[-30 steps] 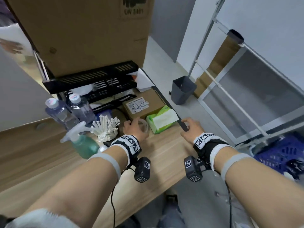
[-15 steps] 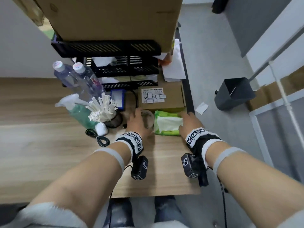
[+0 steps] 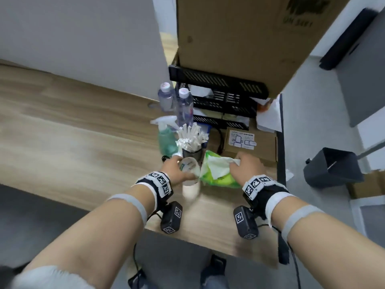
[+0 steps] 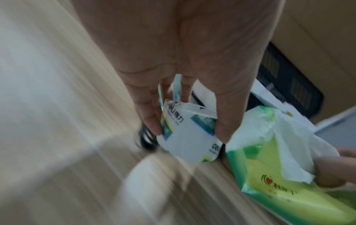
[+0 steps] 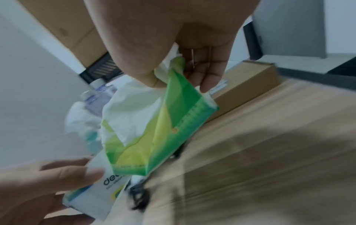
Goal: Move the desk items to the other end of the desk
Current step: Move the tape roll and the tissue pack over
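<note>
Lifting off the desk [image 3: 87,130] now, both items are up where half a second ago they lay flat — the left hand [image 3: 177,171] clasps the white tape pack [image 4: 189,135], the right hand [image 3: 246,166] pinches the green tissue pack [image 5: 158,134]. Both hang just above the cluttered end, so my guess is the carry comes next.

cardboard box [image 3: 239,34]: cut off by the top edge of the head view; its print at upper right is too blurred to read.
desk [image 4: 57,121]: streaked with motion blur in the left wrist view.
black cable [image 5: 138,196]: smeared, low centre of the right wrist view.
small carton label [image 3: 242,140]: print too small to read.
</note>
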